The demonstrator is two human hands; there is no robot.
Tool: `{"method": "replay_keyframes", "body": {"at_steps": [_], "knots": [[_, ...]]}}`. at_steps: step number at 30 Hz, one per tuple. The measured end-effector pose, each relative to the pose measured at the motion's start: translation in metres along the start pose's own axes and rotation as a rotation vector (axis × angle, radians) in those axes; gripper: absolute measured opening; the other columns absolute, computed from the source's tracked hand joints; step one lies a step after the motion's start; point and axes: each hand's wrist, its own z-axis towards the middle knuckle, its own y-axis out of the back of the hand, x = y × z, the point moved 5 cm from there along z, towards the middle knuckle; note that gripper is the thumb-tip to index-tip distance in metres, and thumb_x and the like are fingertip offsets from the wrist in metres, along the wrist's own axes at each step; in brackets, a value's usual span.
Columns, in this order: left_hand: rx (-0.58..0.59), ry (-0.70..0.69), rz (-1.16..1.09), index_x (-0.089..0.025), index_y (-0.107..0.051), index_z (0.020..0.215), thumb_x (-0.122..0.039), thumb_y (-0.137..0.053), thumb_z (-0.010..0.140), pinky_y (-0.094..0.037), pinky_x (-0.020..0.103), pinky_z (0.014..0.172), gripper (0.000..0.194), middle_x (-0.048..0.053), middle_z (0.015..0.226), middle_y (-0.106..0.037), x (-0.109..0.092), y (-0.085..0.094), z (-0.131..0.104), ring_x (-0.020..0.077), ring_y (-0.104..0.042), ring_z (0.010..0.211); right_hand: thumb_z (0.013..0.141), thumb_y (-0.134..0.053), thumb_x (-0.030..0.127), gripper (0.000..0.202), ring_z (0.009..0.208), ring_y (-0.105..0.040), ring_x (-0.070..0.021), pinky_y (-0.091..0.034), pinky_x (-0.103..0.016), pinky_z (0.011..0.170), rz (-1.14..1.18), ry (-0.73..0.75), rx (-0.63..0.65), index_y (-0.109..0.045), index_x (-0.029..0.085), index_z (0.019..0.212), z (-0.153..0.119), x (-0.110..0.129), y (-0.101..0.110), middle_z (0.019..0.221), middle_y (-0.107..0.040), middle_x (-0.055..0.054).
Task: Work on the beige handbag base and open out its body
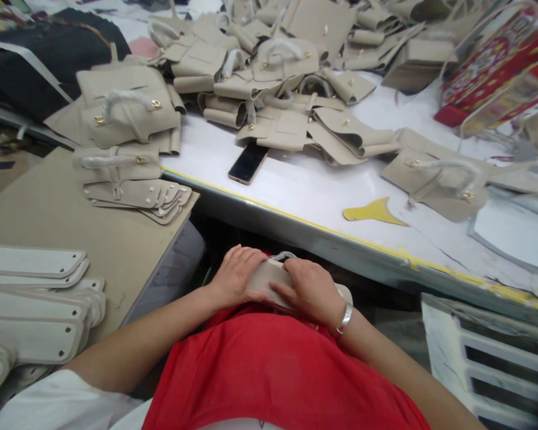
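Both hands rest on a beige bag piece (pixel 269 276) held low in my lap, below the table edge, against my red top. My left hand (pixel 235 276) grips its left end with fingers curled over the top. My right hand (pixel 308 289), a silver bracelet at the wrist, presses flat on its right part. A wrapped handle loop peeks out above the piece between the hands.
A white table (pixel 305 191) with a yellow-edged rim holds a heap of beige bag parts (pixel 269 65), a phone (pixel 248 162) and a yellow scrap (pixel 373 211). A brown board (pixel 49 209) at left carries stacked beige flaps (pixel 134 194) and pale oblong panels (pixel 31 298). A white crate (pixel 488 358) stands at lower right.
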Motion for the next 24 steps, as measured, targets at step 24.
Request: {"method": "replay_keyframes", "body": {"at_steps": [24], "knots": [[-0.116, 0.121, -0.103, -0.02, -0.029, 0.129, -0.053, -0.059, 0.074, -0.033, 0.043, 0.096, 0.071, 0.008, 0.108, -0.057, 0.008, -0.001, 0.002, 0.0234, -0.051, 0.102, 0.089, -0.039, 0.046, 0.037, 0.053, -0.05, -0.0102, -0.029, -0.022, 0.05, 0.137, -0.071, 0.274, -0.057, 0.019, 0.072, -0.009, -0.03, 0.019, 0.068, -0.062, -0.001]]}}
